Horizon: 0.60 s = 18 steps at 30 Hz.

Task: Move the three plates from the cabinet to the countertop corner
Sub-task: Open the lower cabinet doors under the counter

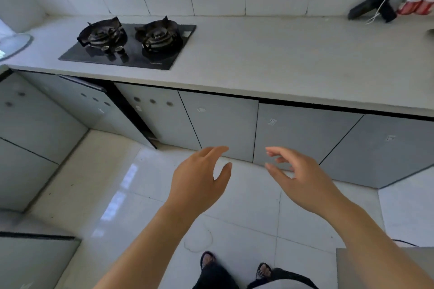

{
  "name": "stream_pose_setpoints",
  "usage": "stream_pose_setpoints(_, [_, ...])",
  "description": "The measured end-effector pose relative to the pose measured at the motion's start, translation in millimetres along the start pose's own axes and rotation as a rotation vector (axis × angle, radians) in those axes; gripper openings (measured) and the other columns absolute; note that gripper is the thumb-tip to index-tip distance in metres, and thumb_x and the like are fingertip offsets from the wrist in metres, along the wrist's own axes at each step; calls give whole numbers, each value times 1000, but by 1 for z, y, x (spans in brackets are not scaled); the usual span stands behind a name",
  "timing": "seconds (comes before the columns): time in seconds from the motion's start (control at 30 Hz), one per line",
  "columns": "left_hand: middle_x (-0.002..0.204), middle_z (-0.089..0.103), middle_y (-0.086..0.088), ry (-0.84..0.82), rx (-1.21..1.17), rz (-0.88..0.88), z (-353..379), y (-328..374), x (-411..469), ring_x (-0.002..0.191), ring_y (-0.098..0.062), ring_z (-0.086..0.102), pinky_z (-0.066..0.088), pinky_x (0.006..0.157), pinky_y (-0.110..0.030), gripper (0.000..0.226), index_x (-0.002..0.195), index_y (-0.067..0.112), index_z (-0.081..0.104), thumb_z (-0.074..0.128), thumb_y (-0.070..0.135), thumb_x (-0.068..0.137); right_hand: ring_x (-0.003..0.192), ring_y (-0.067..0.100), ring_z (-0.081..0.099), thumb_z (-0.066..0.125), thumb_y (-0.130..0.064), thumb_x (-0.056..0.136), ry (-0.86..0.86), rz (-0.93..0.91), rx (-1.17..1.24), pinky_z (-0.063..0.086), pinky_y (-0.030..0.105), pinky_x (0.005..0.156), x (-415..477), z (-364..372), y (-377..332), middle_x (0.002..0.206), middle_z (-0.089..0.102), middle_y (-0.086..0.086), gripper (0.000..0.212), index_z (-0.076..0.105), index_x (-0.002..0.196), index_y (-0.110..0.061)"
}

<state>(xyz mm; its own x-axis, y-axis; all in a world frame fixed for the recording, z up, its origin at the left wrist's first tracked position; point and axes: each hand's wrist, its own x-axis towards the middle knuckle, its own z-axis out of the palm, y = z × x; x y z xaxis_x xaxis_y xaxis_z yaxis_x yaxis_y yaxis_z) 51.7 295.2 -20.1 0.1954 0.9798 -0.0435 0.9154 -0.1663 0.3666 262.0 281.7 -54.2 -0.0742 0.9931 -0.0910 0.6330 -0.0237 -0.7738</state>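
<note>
No plates are in view. Grey cabinet doors (220,122) run under the pale countertop (281,58), and those in front of me are closed. My left hand (202,178) reaches forward over the floor with relaxed fingers and holds nothing. My right hand (298,176) reaches beside it with fingers loosely spread, also holding nothing. Both hands hover short of the lower edge of the cabinet doors, apart from them.
A black two-burner gas hob (129,44) sits in the countertop at left. One cabinet door (87,101) below it stands ajar. A black device with a white cable (373,7) and a red-and-white pack (415,4) stand at the back right. A glass lid (14,44) lies far left.
</note>
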Motion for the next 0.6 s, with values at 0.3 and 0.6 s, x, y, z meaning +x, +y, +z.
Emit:
stream_pose_setpoints(0.3, [134, 50, 17, -166, -6, 273, 11, -22, 137, 92, -15, 61, 43, 77, -25, 42, 134, 37, 40, 41, 44, 93, 122, 1, 40, 49, -40, 91, 231, 202, -76, 33, 20, 88, 69, 4, 8, 134, 42, -17, 45, 39, 134, -31])
stream_pose_setpoints(0.6, [142, 42, 11, -182, 73, 503, 34, -54, 262, 129, -13, 41, 35, 101, -29, 45, 136, 30, 40, 43, 39, 92, 125, 4, 41, 48, -38, 92, 288, 293, -132, 35, 19, 96, 148, 18, 27, 137, 43, -14, 45, 41, 134, -24])
